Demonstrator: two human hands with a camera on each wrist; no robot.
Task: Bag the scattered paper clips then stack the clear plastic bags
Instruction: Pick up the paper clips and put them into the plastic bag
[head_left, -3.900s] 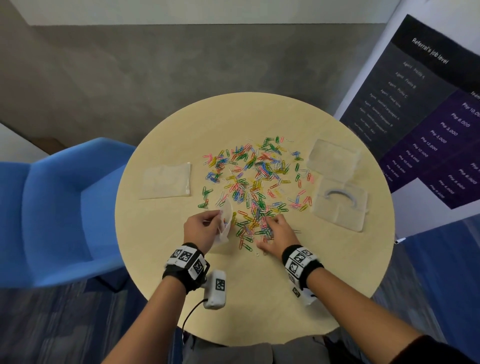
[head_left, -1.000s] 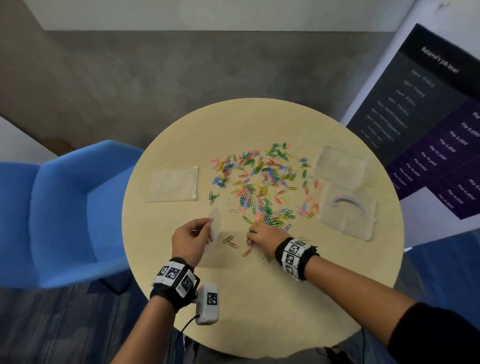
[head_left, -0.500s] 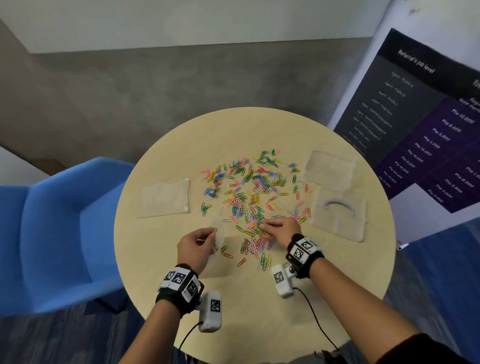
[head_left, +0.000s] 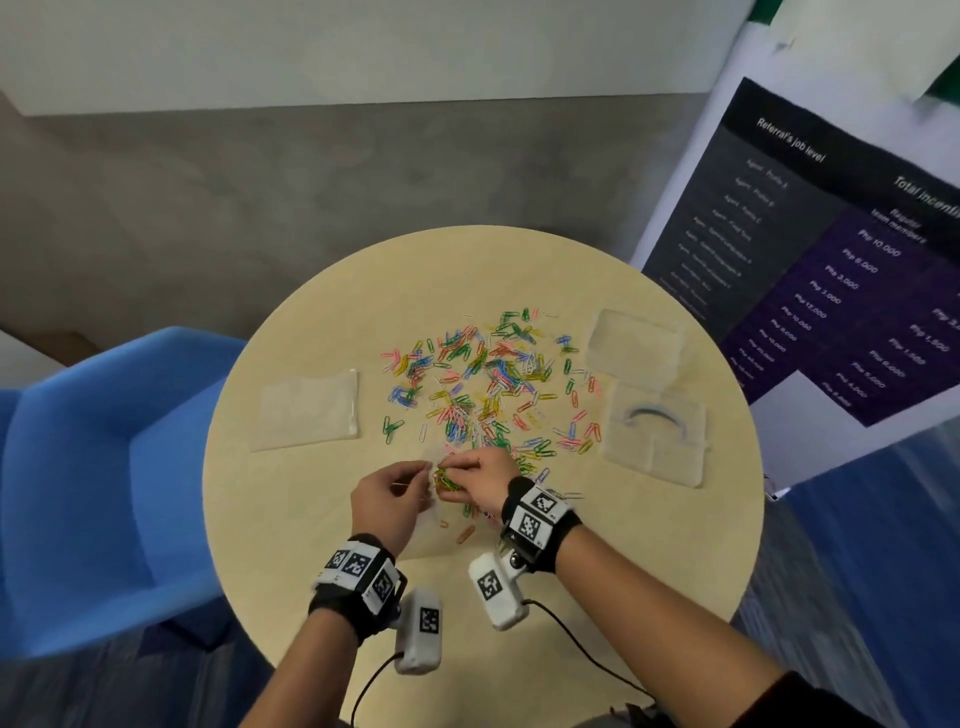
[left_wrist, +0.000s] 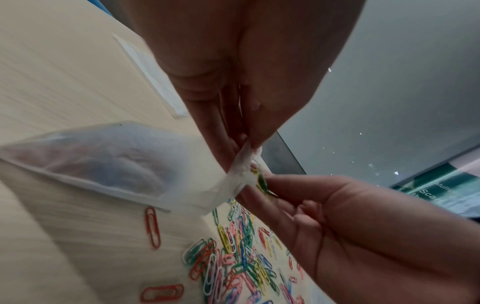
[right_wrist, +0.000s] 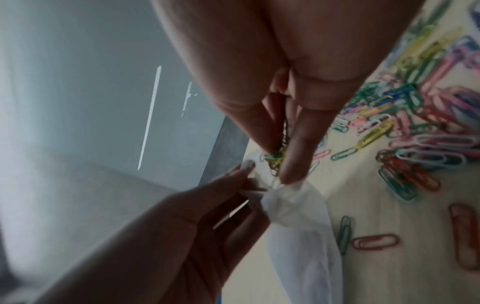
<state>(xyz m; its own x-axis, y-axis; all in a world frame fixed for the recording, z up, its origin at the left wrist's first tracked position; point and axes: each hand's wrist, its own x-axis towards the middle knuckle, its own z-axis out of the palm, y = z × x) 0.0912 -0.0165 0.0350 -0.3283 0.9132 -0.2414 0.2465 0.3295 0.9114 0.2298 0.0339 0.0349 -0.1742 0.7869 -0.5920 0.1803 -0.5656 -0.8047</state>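
Paper clips (head_left: 488, 384) — plastic-coated, many colours, scattered flat across the table's middle. A few red ones (left_wrist: 152, 226) lie apart at the near edge. A small green-yellow bunch (right_wrist: 276, 159) sits at the mouth of a clear plastic bag (left_wrist: 116, 156), which is lifted and crumpled at its top. Three more clear bags lie flat — one left (head_left: 306, 410), two right (head_left: 636, 345) (head_left: 657, 441).

left hand (head_left: 390, 503): i see it pinching a clear bag (head_left: 429, 470) at its mouth
right hand (head_left: 480, 480): holds a clump of clips (head_left: 445, 479) at that mouth
table (head_left: 597, 561): paper clips (head_left: 488, 384) scattered, three flat bags (head_left: 306, 408) around them
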